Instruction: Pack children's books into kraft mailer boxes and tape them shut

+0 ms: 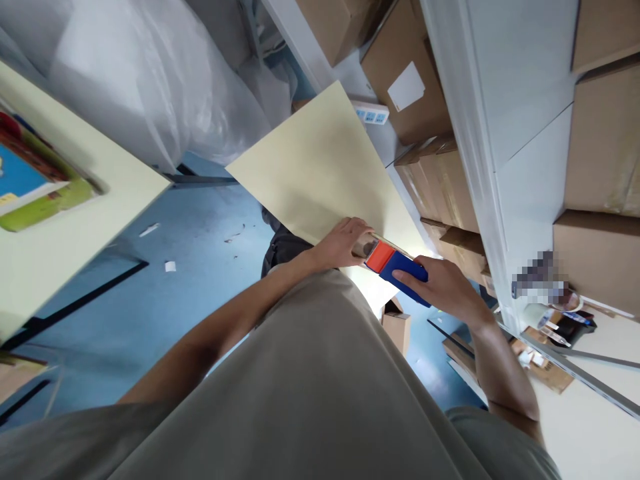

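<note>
A blue box-shaped item with a red band [383, 257] is held between my two hands, above the near edge of a pale yellow tabletop [320, 153]. My right hand [445, 283] is closed around its blue end, thumb lying on top and the other fingers mostly hidden. At the opposite end, my left hand [345, 241] has its fingers curled over a brownish, partly see-through portion. A thin pale edge shows along the far side of the item. Its exact kind I cannot make out.
Large translucent plastic bags [165, 87] lie at the upper left. Cardboard boxes [440, 180] and a white power strip [371, 113] line the right. Colourful packages [40, 180] sit on a left table [120, 180]. A mug [570, 300] stands at the right.
</note>
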A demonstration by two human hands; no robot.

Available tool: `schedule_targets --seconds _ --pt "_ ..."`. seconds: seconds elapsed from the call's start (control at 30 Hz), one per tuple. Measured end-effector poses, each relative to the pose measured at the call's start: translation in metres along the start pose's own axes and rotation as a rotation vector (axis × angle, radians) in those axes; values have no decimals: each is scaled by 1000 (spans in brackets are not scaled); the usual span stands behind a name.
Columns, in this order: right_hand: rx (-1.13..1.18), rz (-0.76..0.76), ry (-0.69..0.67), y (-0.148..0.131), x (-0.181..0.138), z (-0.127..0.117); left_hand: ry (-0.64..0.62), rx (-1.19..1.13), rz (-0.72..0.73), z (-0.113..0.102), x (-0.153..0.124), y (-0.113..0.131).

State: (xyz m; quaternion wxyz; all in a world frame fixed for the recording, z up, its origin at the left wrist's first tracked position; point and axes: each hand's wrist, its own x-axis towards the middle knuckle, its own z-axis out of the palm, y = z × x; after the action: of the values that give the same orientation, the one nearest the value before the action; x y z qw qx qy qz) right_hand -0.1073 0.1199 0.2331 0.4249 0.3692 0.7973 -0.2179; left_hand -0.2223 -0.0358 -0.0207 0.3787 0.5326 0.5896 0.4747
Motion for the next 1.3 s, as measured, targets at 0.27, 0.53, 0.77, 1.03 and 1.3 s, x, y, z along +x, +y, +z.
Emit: schedule_targets --seconds 0.27,0.53,0.77,1.03,1.3 --pt "-106 -22 -3 -14 -1 2 22 87 34 18 -8 -7" --pt "-135 -22 4 -14 1 11 9 150 -27 37 -14 -24" --pt "-162 50 -5 21 -6 17 -72 134 -23 30 -10 -32" --pt "-185 128 -106 57 25 52 -141 164 10 22 -16 -29" --pt "-212 133 -106 75 72 87 -151 269 3 22 -23 -22"
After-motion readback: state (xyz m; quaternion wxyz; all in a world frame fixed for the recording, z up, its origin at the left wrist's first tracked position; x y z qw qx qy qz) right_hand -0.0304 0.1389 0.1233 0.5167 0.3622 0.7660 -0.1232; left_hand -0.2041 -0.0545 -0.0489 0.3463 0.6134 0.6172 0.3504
